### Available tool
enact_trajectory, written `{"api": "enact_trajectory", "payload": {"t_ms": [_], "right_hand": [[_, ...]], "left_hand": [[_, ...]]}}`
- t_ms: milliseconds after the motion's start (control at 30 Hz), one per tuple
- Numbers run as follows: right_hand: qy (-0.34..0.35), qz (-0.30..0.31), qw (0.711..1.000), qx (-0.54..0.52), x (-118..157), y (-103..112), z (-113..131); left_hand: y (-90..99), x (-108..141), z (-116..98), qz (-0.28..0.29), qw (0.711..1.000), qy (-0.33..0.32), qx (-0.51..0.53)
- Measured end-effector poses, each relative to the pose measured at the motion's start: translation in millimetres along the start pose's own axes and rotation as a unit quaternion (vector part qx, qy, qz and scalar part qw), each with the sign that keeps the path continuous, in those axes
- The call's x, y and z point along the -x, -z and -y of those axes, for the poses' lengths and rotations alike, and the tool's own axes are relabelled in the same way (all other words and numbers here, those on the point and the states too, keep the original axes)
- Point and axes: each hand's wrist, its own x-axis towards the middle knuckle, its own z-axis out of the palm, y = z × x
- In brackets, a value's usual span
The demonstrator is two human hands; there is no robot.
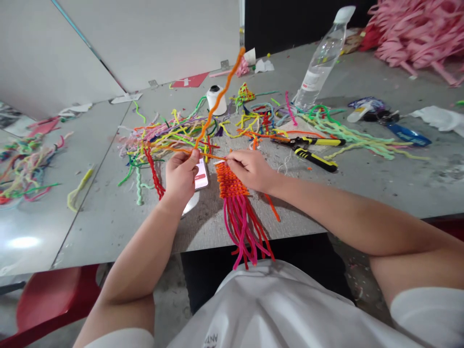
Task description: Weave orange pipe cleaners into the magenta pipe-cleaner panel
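Note:
An orange fuzzy strand [213, 108] rises from my left hand [182, 175], whose thumb and fingers are pinched on it. The strand also runs right, toward my right hand [251, 169]. That hand is closed at the top right corner of a small woven orange and red piece [230, 181], with its fingertips where the strand meets the piece. Long pink and red strands [243, 224] hang from the lower edge of the weave, over the table's front edge. A phone [201, 175] with a lit screen lies just right of my left hand, partly covered by it.
Piles of colored strands [170, 133] spread behind my hands. Yellow-black pliers [311, 152] lie to the right, near a tilted clear bottle [321, 65] and keys [380, 116]. A white container [217, 102] stands behind. A pink bundle [409, 36] fills the back right.

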Motion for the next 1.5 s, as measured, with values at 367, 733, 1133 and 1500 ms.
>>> {"api": "enact_trajectory", "payload": {"t_ms": [367, 733, 1133, 1500], "right_hand": [[-0.017, -0.01, 1.0, 0.011, -1.1, 7.3, -3.0], [-0.03, -0.012, 0.999, 0.016, -4.2, 12.9, -9.9], [-0.033, -0.023, 0.999, 0.003, -4.8, 10.4, -16.7], [-0.038, -0.021, 0.999, 0.007, -8.0, 15.1, -21.7]], "left_hand": [[7.3, -12.8, -16.1, -0.05, 0.998, -0.023, -0.001], [30.1, -34.9, -30.4, -0.104, 0.993, -0.049, 0.03], [59.2, -57.4, -33.3, -0.139, 0.986, -0.071, 0.059], [65.4, -64.3, -31.9, -0.148, 0.986, -0.067, 0.026]]}}
